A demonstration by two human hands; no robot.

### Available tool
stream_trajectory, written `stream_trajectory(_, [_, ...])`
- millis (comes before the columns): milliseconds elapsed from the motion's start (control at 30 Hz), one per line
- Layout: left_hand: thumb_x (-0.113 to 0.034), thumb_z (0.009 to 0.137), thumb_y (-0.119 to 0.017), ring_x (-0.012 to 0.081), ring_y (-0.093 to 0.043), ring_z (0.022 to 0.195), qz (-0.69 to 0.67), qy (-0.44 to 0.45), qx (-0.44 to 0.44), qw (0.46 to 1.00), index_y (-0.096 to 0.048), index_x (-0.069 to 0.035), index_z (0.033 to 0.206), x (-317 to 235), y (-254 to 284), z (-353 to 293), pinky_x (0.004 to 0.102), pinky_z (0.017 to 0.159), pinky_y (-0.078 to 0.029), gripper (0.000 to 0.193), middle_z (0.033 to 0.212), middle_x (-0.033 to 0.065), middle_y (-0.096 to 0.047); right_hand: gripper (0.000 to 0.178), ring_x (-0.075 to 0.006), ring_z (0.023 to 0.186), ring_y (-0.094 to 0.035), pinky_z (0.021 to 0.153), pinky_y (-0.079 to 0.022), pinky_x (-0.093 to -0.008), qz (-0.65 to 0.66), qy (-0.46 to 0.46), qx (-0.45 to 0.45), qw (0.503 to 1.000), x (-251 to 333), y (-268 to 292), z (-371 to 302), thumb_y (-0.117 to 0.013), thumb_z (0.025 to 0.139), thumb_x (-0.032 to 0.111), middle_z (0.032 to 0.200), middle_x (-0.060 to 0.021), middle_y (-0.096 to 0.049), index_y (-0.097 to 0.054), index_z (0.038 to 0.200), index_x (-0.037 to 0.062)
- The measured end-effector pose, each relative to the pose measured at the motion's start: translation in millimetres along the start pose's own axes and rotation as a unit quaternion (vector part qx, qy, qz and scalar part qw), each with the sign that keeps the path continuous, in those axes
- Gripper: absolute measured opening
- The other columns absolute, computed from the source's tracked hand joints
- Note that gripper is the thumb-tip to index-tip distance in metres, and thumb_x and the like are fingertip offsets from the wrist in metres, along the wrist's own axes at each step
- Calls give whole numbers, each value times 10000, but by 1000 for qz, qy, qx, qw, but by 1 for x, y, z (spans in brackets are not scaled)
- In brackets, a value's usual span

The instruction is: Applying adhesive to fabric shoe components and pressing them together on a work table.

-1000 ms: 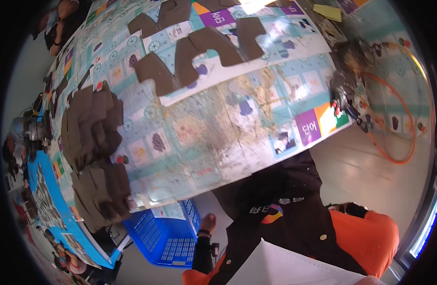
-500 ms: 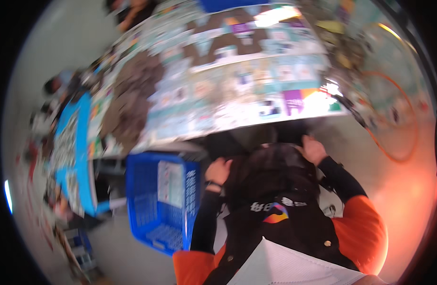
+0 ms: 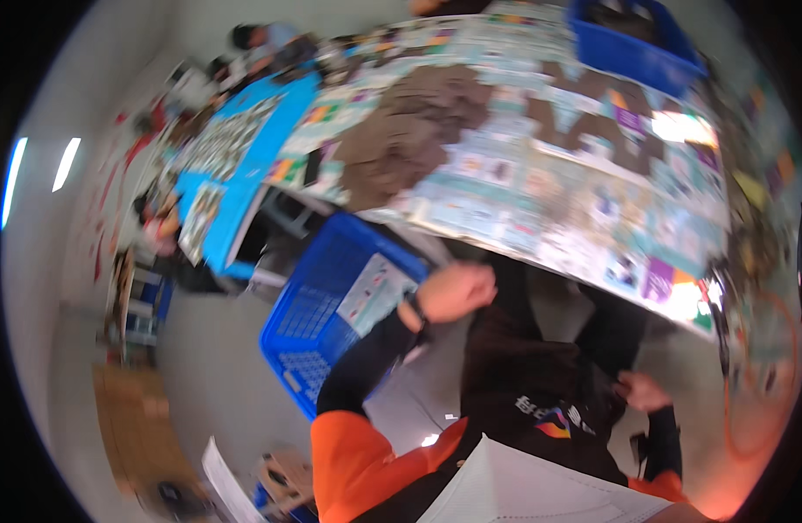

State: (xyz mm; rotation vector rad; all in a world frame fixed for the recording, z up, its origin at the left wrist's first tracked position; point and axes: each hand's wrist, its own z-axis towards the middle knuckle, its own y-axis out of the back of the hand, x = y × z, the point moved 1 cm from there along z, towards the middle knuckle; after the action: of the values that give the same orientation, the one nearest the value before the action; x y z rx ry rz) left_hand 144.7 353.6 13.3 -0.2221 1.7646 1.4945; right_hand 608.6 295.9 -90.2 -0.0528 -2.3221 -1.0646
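Observation:
My left hand (image 3: 457, 289) is raised over the near rim of a blue plastic basket (image 3: 307, 301), left of my lap. Its fingers are curled into a loose fist, with nothing visible in them. My right hand (image 3: 646, 392) is low at my right side, its bent fingers closed on the edge of my black apron (image 3: 514, 375). A white printed sheet (image 3: 376, 292) lies against the basket's inner wall. In front stands a table (image 3: 514, 222) covered with printed sheets. Dark brown flat pieces (image 3: 409, 131) lie heaped on its left part, and more brown pieces (image 3: 592, 113) lie farther right.
A blue bin (image 3: 636, 52) with dark contents stands at the table's far right. An orange hose (image 3: 795, 349) hangs at the right edge. Another table with a blue top (image 3: 235, 166) stands at left, with people (image 3: 270, 48) beyond it. Brown cardboard (image 3: 139, 427) is at lower left.
My left hand has left the apron and come up over the basket's rim. My right hand stays at the apron's side. The view has swung left, showing more floor and wall there.

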Motion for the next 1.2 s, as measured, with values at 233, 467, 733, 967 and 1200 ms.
stream_trajectory(233, [-483, 812, -684, 382, -626, 983, 344, 146, -330, 867, -639, -14, 992, 33, 234, 170, 455, 837, -505, 504, 1019, 200, -663, 154, -213, 689, -639, 638, -496, -307, 155, 72, -98, 980, 98, 85, 35, -673, 795, 33, 795, -121, -625, -604, 927, -4])
stream_trajectory(467, [-525, 816, -663, 350, -642, 1057, 345, 274, -154, 885, -690, -6, 1093, 89, 230, 219, 431, 927, -504, 588, 1104, 216, -674, 116, -161, 707, -644, 640, -483, -269, 205, 81, -87, 972, 131, 99, 29, -676, 803, 11, 796, -96, -661, -637, 912, -4])
stream_trajectory(733, [-213, 878, -500, 371, -656, 989, 433, 144, -141, 878, -698, -5, 973, 111, 252, 228, 450, 844, -531, 302, 963, 207, -697, 112, -150, 683, -626, 639, -479, -270, 197, 59, -87, 975, 126, 106, 22, -669, 794, -1, 763, -80, -660, -636, 901, -3])
stream_trajectory(967, [-116, 836, -565, 277, -640, 663, 502, 10, -570, 651, -566, -77, 924, 20, 246, 187, 397, 549, -511, 96, 732, 64, -636, 75, -140, 824, -600, 743, -472, -270, 378, 135, -86, 912, 117, 114, 26, -599, 888, 1, 893, -64, -641, -588, 962, -6])
stream_trajectory(1200, [-136, 750, -620, 191, -617, 767, 332, -243, -446, 795, -599, -110, 1172, -126, 86, 114, 312, 612, -536, 423, 1214, 105, -609, 700, -337, 1209, -533, 895, -527, -454, 730, 283, -27, 621, 163, 147, 66, -432, 974, 535, 1367, -235, -483, -353, 1404, -11])
